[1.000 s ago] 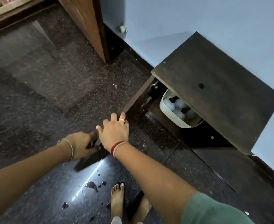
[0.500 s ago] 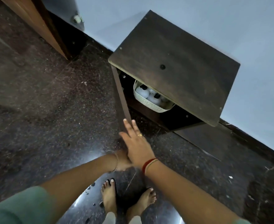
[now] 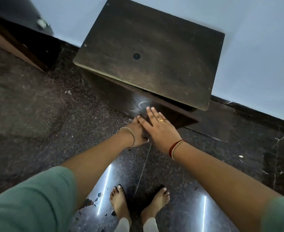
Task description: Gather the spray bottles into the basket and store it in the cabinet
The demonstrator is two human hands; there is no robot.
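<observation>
The low dark wooden cabinet (image 3: pixel 154 52) stands against the pale wall, seen from above. Its door (image 3: pixel 116 97) lies swung in against the front, and the white basket with the spray bottles is hidden behind it. My right hand (image 3: pixel 161 131) rests flat on the door's lower part, fingers spread, a ring on one finger. My left hand (image 3: pixel 136 131) sits just left of it and partly under it, thumb and fingers pinching the door's bottom edge.
The floor (image 3: pixel 37 123) is dark polished stone with light streaks and small dark specks near my bare feet (image 3: pixel 119 203). A brown wooden door or panel (image 3: pixel 15 46) stands at the far left. A dark skirting (image 3: pixel 255 114) runs along the wall.
The cabinet door has swung from wide open to against the front, hiding the basket and bottles. Both hands followed it inward, and my view shifted over the cabinet top.
</observation>
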